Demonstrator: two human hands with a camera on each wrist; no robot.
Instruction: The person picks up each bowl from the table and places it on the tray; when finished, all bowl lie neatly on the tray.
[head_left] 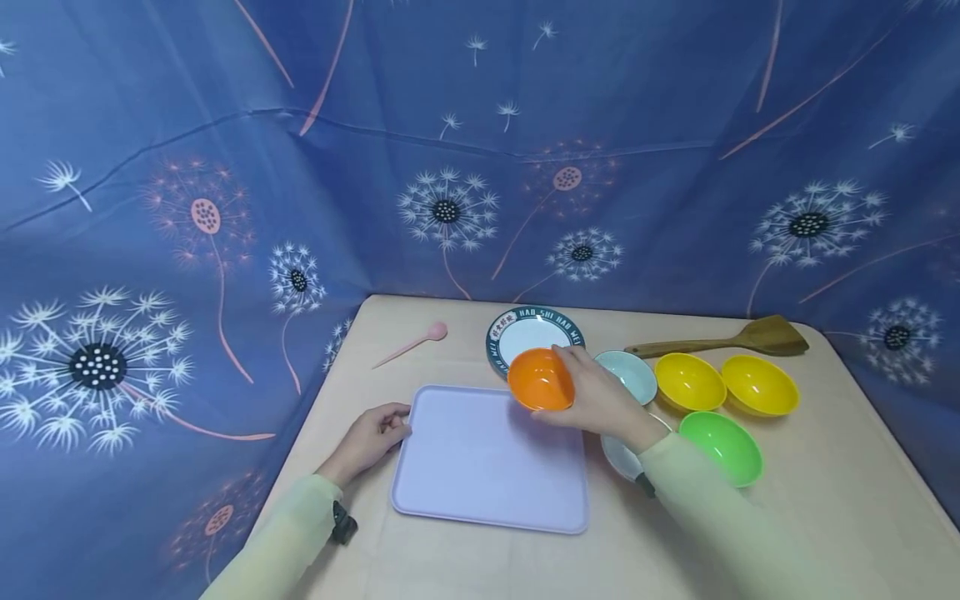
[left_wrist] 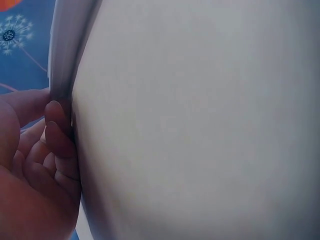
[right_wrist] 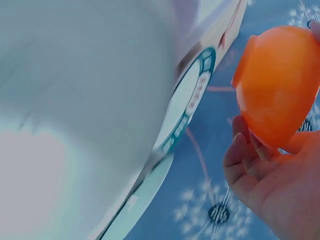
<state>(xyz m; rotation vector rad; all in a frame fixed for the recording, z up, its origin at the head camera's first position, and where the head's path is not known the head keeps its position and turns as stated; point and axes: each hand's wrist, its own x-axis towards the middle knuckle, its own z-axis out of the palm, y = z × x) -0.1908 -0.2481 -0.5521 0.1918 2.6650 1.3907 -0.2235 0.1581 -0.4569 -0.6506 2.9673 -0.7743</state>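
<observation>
In the head view my right hand (head_left: 597, 396) holds an orange bowl (head_left: 540, 380) by its side, raised over the right back corner of a pale lilac tray (head_left: 491, 462). The right wrist view shows the same orange bowl (right_wrist: 280, 82) from the side, fingers along its rim and base. My left hand (head_left: 369, 442) pinches the tray's left edge, and the left wrist view has thumb and bent fingers (left_wrist: 59, 140) at that edge. Behind the orange bowl, a white plate (head_left: 536, 314) with a dark green lettered rim is partly hidden.
Right of the tray stand two pale bowls (head_left: 628, 372), partly covered by my right arm, two yellow bowls (head_left: 761, 386) and a green bowl (head_left: 723, 447). A wooden spatula (head_left: 765, 336) lies behind them. At the back left lies a pink spoon (head_left: 411, 344). Patterned blue cloth surrounds the table.
</observation>
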